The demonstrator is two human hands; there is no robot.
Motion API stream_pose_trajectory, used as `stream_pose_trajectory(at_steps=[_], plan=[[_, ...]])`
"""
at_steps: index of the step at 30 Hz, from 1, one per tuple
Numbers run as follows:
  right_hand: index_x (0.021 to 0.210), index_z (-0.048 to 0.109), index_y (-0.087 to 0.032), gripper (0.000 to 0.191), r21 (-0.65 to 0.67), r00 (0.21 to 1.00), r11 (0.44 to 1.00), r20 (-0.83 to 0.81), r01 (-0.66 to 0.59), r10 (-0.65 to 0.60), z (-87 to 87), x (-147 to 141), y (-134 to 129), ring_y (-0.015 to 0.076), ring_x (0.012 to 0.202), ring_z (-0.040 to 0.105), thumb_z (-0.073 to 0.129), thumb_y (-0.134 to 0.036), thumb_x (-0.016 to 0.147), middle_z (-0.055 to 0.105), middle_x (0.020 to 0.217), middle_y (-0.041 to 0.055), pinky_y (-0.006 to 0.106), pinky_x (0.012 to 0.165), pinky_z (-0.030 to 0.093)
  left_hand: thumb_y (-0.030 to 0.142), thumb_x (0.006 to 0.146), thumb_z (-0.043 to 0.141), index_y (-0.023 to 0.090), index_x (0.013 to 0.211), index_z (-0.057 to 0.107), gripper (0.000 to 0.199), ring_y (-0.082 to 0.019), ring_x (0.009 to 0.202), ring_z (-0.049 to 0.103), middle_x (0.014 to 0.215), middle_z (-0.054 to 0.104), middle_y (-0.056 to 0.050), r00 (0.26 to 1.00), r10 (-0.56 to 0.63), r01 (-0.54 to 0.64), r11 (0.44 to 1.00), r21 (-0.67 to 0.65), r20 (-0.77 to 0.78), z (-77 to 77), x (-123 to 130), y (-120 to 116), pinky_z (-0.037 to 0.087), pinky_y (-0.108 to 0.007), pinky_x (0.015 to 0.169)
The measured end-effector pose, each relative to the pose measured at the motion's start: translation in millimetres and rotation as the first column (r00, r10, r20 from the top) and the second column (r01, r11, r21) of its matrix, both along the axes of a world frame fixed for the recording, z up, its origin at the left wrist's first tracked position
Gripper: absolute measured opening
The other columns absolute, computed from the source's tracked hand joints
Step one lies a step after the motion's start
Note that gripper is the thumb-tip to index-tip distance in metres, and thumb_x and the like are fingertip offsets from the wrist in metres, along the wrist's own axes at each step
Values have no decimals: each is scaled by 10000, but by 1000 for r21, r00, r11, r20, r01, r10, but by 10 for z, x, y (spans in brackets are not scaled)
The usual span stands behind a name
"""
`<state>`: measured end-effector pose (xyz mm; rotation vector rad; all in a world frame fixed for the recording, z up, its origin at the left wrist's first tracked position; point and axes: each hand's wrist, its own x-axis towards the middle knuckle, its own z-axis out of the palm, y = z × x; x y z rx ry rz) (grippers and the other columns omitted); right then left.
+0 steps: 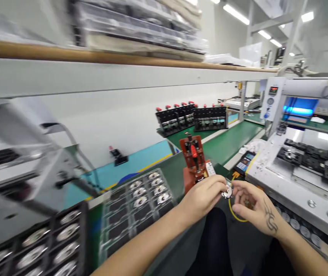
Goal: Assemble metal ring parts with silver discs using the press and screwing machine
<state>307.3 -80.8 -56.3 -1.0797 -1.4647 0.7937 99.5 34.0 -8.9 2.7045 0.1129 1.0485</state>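
My left hand [205,193] pinches a small round metal part [227,191] between thumb and fingers, above my lap. Close by on the right is my right hand [251,205], its fingers curled and its index fingertip near the part's edge. A small yellowish thing shows among those curled fingers, too small to name. Just behind my left hand stands a red-orange clamp fixture [192,153] with a red-tipped lever. To the left, a clear plastic tray [116,214] holds several similar round metal parts in its far pockets.
A black tray [84,230] of round metal discs lies at the lower left. Black fixtures with red knobs [210,118] stand at the back. On the right are a metal-topped machine [270,174], a dark handheld device [244,161] and a yellow cable [234,214]. A shelf [140,73] crosses overhead.
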Motion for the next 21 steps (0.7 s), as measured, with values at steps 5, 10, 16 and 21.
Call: stream_pose_trajectory(at_steps=[5,10,16,21], plan=[[1253,692,-209,449,-53,979,978,57,201,-198,150,260,-167,142,669,549,811,-463,903,599,821,1,272,588,468,100,1062,514,193,1122,592,135,-216,1018,697,1071,710,-116,982,-177,167,975,148,61,-31,581,-26,591,-335,907],[1155,684,-187,416,-73,911,910,89,408,-402,122,677,-431,130,620,489,832,-412,838,532,708,-36,260,569,403,93,1040,529,189,1204,584,197,-224,1084,679,1157,684,-117,947,-321,319,942,108,-4,15,1156,24,579,-344,955],[1158,673,-176,434,119,607,634,202,764,-769,199,1263,-881,151,624,483,804,-431,833,556,741,-10,295,598,431,285,1066,521,169,1349,622,322,-289,1327,595,1389,644,-164,932,-263,216,955,-203,-250,278,2433,504,475,-442,1146],[1229,661,-206,428,195,457,517,284,833,-843,219,1384,-1434,175,661,540,772,-474,914,572,769,-3,315,648,483,429,856,797,133,1326,711,562,-359,1309,633,1438,659,-190,851,-283,164,944,-288,-443,348,3270,929,519,-407,1059]])
